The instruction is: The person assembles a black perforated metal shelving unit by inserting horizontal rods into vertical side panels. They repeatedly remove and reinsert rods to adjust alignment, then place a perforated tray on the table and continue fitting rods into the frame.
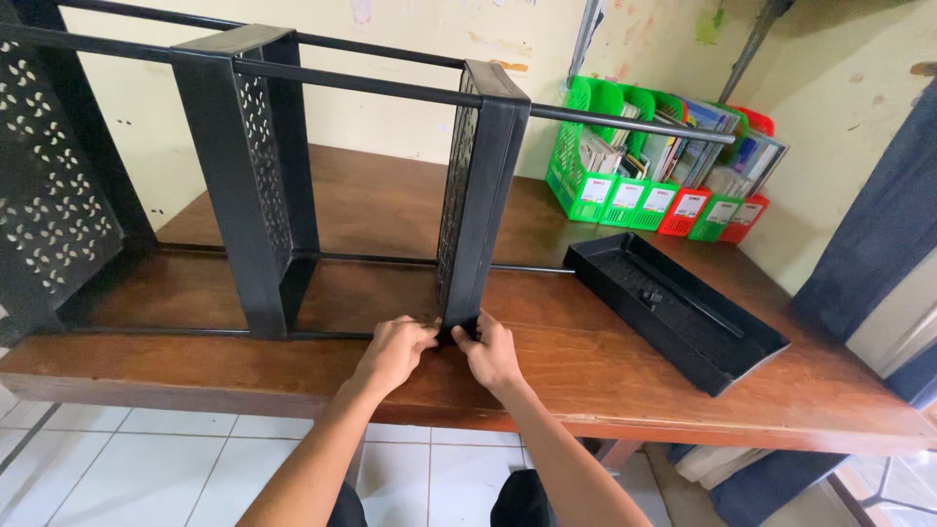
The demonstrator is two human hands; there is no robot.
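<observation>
Cream wall (390,107), white-tiled floor (146,459)

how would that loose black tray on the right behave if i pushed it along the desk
The black tray looks like stiff moulded plastic, so it would probably slide flat without flexing. It seems light for its size. Low and wide on the wooden desk, it is unlikely to tip.

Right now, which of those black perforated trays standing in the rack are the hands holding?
The rightmost upright tray. The left hand and right hand grip its bottom end at the desk's front edge; the middle tray and leftmost tray stand untouched.
</observation>
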